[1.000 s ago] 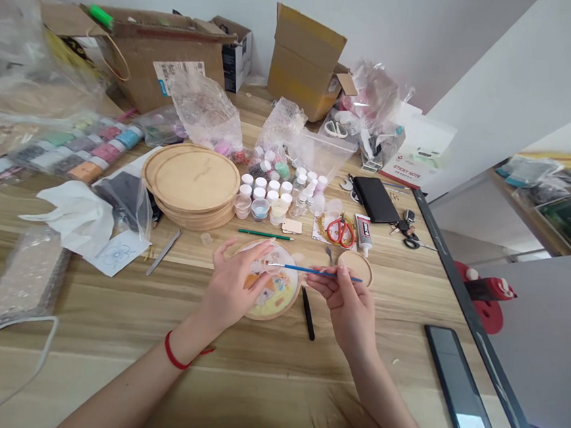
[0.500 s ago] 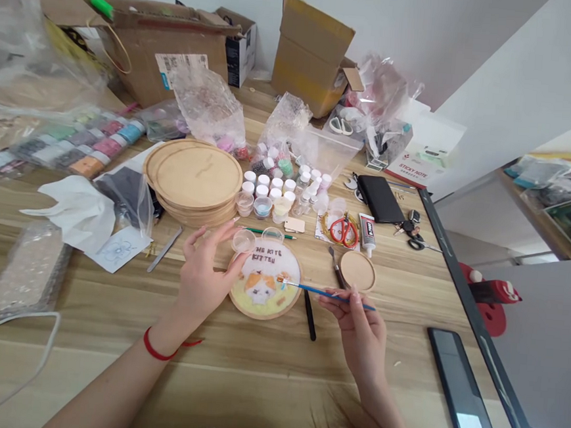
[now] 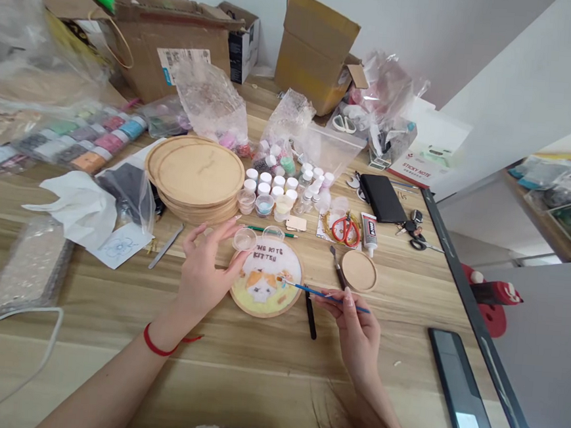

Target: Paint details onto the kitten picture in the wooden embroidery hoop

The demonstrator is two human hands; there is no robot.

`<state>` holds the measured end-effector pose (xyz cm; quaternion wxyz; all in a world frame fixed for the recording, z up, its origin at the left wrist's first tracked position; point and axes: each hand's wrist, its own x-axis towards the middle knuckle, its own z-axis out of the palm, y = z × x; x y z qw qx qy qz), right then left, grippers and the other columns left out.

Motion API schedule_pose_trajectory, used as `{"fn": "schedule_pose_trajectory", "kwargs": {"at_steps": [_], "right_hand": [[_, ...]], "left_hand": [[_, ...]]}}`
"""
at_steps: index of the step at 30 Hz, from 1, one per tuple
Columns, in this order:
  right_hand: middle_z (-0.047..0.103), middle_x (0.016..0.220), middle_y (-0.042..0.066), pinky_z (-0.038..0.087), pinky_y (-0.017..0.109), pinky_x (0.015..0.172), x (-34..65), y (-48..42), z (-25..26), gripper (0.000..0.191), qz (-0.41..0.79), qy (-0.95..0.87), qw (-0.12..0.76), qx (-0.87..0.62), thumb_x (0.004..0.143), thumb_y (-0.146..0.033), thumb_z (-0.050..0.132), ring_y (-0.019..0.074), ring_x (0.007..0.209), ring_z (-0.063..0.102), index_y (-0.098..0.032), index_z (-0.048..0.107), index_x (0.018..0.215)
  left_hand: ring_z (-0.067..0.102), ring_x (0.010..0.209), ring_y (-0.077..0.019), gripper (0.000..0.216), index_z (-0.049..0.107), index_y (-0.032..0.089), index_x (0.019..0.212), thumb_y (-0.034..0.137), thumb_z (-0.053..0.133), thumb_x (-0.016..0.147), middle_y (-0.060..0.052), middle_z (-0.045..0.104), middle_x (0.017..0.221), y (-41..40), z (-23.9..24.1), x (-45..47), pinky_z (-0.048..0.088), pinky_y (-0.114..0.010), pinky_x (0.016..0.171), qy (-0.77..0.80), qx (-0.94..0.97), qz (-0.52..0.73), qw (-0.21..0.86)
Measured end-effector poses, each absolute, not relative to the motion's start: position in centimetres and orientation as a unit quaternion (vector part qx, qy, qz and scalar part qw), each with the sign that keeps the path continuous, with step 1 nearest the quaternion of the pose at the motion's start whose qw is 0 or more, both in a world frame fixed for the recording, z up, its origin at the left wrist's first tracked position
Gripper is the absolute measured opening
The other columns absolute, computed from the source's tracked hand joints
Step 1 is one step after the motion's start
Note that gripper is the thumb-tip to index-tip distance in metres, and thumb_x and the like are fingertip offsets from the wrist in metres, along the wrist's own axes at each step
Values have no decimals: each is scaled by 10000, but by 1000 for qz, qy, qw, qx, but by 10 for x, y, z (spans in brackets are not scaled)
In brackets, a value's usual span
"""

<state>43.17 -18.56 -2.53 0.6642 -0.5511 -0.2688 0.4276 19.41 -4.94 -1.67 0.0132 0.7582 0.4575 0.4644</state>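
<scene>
"Where's the piece we're working on?"

"The round wooden-framed kitten picture [image 3: 266, 277], lettered THE KITE KITTEN, lies flat on the table [image 3: 83, 330], lower middle of the frame."

"And our hands?"

"Our left hand [image 3: 206, 274] is just left of the picture, its fingers [image 3: 222, 227] pinched together on a small clear plastic cup [image 3: 244, 239] above the frame's upper-left rim. We can't tell whether the cup holds anything. Our right hand [image 3: 355, 331] comes in from the lower right, its fingers [image 3: 345, 304] clamped on a blue-handled paintbrush [image 3: 328, 296], with the tip over the picture's right side."

"What about the containers?"

"Above centre, we see white-lidded pots [image 3: 262, 186] packed beside open clear cups [image 3: 264, 206] of blue, pink and cream material."

"How much room do we have?"

"Plenty of bare wood lies below the picture, toward the bottom of the frame. To the right, a black-handled tool [image 3: 311, 315] sits just beside the picture, with a small wooden disc [image 3: 359, 270] up from it. Further right, a phone [image 3: 462, 389] lies near the dark table edge [image 3: 477, 321]."
</scene>
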Motion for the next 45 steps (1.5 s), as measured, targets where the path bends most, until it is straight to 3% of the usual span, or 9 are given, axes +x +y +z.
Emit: {"fn": "schedule_pose_trajectory", "kwargs": {"at_steps": [21,45], "right_hand": [[803,908,70,657,394,760,432,-191,-29,236,415,-259,672,-556,880,-439,747,224,734,778,-208,792,866],[802,947,80,646,467,849,429,-192,-27,235,399,-262,672,-566,891,-428,734,240,806,780,-199,774,856]], "left_hand": [[718,1066,-247,633,462,225,1421,273,762,866,-64,779,1101,-47,-19,194,445,-458,1090,435,768,469,14],[716,1085,-249,568,464,236,1392,324,722,894,-62,779,1099,-50,-18,195,445,-466,1092,452,768,452,28]]}}
